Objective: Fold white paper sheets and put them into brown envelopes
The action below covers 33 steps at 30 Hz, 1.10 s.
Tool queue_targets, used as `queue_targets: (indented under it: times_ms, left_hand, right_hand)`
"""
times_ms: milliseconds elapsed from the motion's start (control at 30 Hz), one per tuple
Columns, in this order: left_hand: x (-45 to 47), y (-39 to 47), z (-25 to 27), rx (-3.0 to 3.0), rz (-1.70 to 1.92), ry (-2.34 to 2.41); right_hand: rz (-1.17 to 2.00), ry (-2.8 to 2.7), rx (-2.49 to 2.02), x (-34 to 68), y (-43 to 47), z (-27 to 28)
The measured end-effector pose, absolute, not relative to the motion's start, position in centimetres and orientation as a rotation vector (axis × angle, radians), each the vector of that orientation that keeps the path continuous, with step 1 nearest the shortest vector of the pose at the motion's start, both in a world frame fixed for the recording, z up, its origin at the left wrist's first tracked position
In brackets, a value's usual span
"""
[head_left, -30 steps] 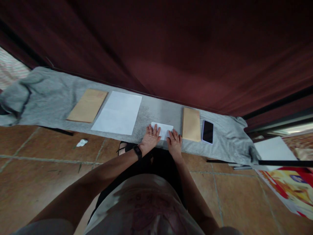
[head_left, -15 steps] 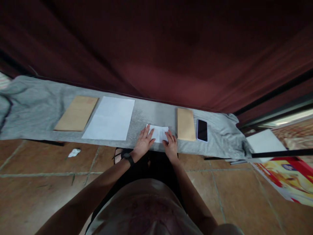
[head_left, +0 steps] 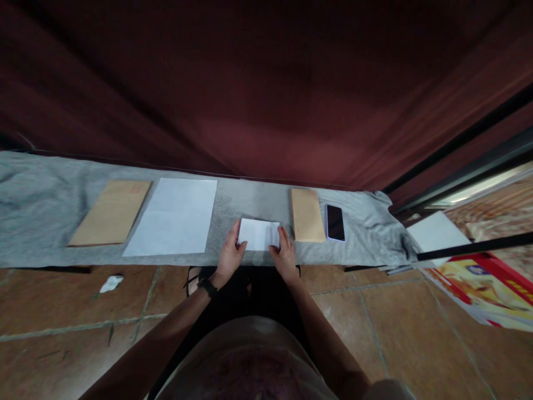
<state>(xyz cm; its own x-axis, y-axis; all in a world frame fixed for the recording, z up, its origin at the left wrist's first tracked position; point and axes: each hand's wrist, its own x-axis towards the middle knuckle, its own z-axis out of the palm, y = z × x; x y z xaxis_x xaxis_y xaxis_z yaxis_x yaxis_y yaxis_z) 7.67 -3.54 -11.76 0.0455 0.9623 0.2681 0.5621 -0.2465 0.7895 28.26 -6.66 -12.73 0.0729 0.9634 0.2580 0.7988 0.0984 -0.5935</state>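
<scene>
A small folded sheet of white paper [head_left: 259, 234] lies at the front of the grey cloth, between my hands. My left hand [head_left: 231, 254] grips its left edge, thumb on the near corner and fingers along the side. On the opposite edge, my right hand [head_left: 285, 255] holds it the same way. Left of them are large white paper sheets [head_left: 171, 218] and, farther out, a large brown envelope [head_left: 111, 214]. A pile of smaller brown envelopes [head_left: 307, 215] sits just right of my right hand.
A phone [head_left: 335, 222] rests beyond the smaller envelopes on the grey cloth [head_left: 362, 233] covering a narrow table. A dark red curtain [head_left: 266, 133] hangs behind. At the right stand a black bar [head_left: 478, 246] and a colourful box [head_left: 487, 289]. Crumpled tissue [head_left: 111, 283] lies on the tiled floor.
My fingers were spread flat on top of the folded paper; now both hands hold it by its side edges. The whole view has shifted slightly.
</scene>
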Motion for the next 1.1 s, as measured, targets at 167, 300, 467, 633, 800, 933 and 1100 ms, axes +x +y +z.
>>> queue_targets:
  times_ms: [167,300,467,633,800,933,1100]
  left_hand:
    - [7.7,-3.9,-11.9,1.943,1.054,1.54]
    - [7.5,-4.0,-11.6,2.001,1.015,1.533]
    - [7.4,-4.0,-11.7,2.058,0.98,1.489]
    - [7.3,-4.2,-12.4,2.164,0.929,1.425]
    - [7.4,-4.4,-12.5,2.228,0.873,1.437]
    - [7.4,-4.6,-12.0,2.251,0.856,1.432]
    - [7.3,-4.5,-11.8,2.164,0.923,1.442]
  right_hand:
    - [0.339,-1.784,-1.724,28.4,-6.6,-12.6]
    - [0.347,-1.749,-1.733,28.4,-6.3,-12.4]
    - [0.321,-1.765,-1.741,28.5,-5.9,-12.6]
    - [0.278,-1.831,-1.751,28.6,-6.0,-12.9]
    - [0.254,-1.85,-1.758,28.6,-6.2,-13.0]
    - [0.289,-1.837,-1.733,28.6,-6.3,-12.9]
    - [0.27,-1.859,-1.74,28.6,-6.3,-12.8]
